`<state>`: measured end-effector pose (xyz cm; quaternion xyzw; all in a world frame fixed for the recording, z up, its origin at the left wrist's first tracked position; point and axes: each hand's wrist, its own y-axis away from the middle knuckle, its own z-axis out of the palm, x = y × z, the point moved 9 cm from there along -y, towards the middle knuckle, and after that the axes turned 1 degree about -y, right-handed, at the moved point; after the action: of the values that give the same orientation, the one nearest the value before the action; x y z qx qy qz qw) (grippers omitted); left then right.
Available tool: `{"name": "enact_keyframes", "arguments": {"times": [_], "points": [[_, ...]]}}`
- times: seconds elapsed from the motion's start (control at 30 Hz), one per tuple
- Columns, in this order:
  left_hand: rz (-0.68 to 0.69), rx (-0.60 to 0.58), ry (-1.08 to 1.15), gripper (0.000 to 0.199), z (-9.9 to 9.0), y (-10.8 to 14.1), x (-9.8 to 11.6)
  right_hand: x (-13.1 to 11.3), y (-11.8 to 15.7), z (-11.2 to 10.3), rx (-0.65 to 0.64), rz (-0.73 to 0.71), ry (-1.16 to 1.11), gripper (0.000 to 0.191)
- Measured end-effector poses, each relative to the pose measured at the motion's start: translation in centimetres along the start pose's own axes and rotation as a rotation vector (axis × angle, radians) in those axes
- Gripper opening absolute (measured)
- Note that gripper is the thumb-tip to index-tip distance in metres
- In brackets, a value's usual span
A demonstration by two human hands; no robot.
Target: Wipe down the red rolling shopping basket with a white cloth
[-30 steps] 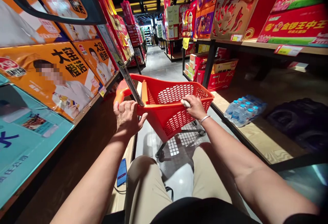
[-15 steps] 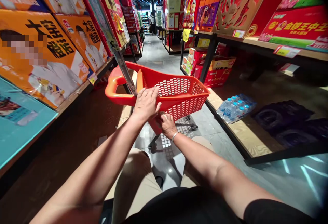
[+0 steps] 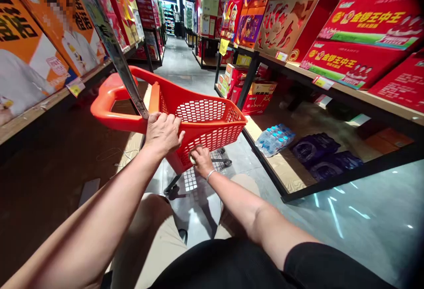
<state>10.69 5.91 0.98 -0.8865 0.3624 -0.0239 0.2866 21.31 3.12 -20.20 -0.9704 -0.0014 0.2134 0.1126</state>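
A red shopping cart (image 3: pixel 198 123) with a perforated basket stands in front of me, its handle end to the left. Over the cart's near rim lies my left hand (image 3: pixel 162 133), fingers wrapped round it beside the foot of a worn metal pole (image 3: pixel 122 64). My right hand (image 3: pixel 201 160) is lower, at the basket's near side wall. Its fingers are closed on a small pale thing that I cannot make out. A silvery bracelet (image 3: pixel 210 174) circles the right wrist. No goods show in the visible part of the basket.
Orange boxes (image 3: pixel 62 28) line the left shelf. The right shelf (image 3: pixel 331 84) holds red boxes (image 3: pixel 364 20). Shrink-wrapped water bottles (image 3: pixel 274 140) and dark purple packs (image 3: pixel 314 148) lie on its lower board. A tiled aisle (image 3: pixel 180 57) runs ahead, with a person (image 3: pixel 177 17) far off.
The view has shifted to the right, so the cart and both hands appear further left. My left hand stays on the rim, and my right hand remains closed at the basket's side.
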Motion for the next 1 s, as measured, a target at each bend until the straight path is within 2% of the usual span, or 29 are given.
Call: {"name": "enact_keyframes", "arguments": {"times": [0.07,0.1,0.17,0.2,0.27,0.37,0.4,0.43,0.47,0.5,0.63,0.67,0.7,0.73,0.77,0.87,0.9,0.93,1.0], "points": [[-0.003,-0.013,0.005,0.024,-0.1,0.2,-0.1,1.2,2.0,3.9,-0.068,0.098,-0.065,0.04],[-0.006,-0.018,0.012,0.024,-0.1,0.3,-0.1,1.5,2.5,5.0,-0.08,0.132,-0.083,0.039],[-0.012,-0.023,0.026,0.024,-0.1,0.5,-0.3,1.8,2.1,5.0,-0.052,0.181,-0.094,0.034],[-0.013,-0.021,0.028,0.024,-0.2,0.7,-0.4,2.0,1.4,3.7,0.004,0.206,-0.116,0.032],[-0.009,-0.011,0.008,0.023,-0.3,0.9,-0.5,2.2,-0.5,-1.4,0.22,0.232,-0.205,0.03],[0.003,-0.005,-0.059,0.023,-0.3,1.2,-0.5,1.8,-2.0,-10.7,0.654,0.106,-0.361,0.033],[0.007,-0.007,-0.082,0.023,-0.3,1.2,-0.5,1.6,-2.1,-12.7,0.743,0.058,-0.375,0.035],[0.01,-0.009,-0.101,0.024,-0.4,1.2,-0.4,1.4,-2.0,-13.8,0.788,0.027,-0.372,0.036],[0.012,-0.01,-0.117,0.024,-0.4,1.3,-0.4,1.3,-1.9,-13.9,0.79,0.019,-0.358,0.037],[0.013,-0.01,-0.129,0.024,-0.4,1.3,-0.4,1.2,-1.8,-13.1,0.753,0.034,-0.341,0.036],[0.019,-0.013,-0.148,0.024,-0.7,1.5,-0.4,0.9,-0.5,-5.3,0.377,0.159,-0.317,0.027],[0.023,-0.017,-0.147,0.024,-0.7,1.5,-0.5,0.5,-0.1,-4.0,0.306,0.163,-0.326,0.025],[0.027,-0.02,-0.146,0.025,-0.7,1.6,-0.5,0.1,0.2,-3.6,0.274,0.145,-0.338,0.026],[0.03,-0.022,-0.145,0.025,-0.8,1.7,-0.6,-0.4,0.3,-4.4,0.29,0.108,-0.349,0.027],[0.033,-0.023,-0.142,0.026,-0.8,1.8,-0.6,-0.9,0.3,-6.1,0.348,0.059,-0.356,0.03],[0.025,-0.007,-0.111,0.026,-1.0,2.0,-0.9,-1.6,-0.4,-14.1,0.597,-0.096,-0.326,0.05],[0.019,0.001,-0.093,0.026,-1.0,2.1,-1.0,-1.5,-1.0,-16.2,0.626,-0.11,-0.297,0.059],[0.014,0.011,-0.074,0.026,-1.1,2.1,-1.0,-1.3,-1.9,-17.5,0.603,-0.109,-0.265,0.065],[0.008,0.027,-0.046,0.028,-1.1,2.2,-1.2,-1.3,-3.9,-18.0,0.456,-0.076,-0.192,0.068]]}}
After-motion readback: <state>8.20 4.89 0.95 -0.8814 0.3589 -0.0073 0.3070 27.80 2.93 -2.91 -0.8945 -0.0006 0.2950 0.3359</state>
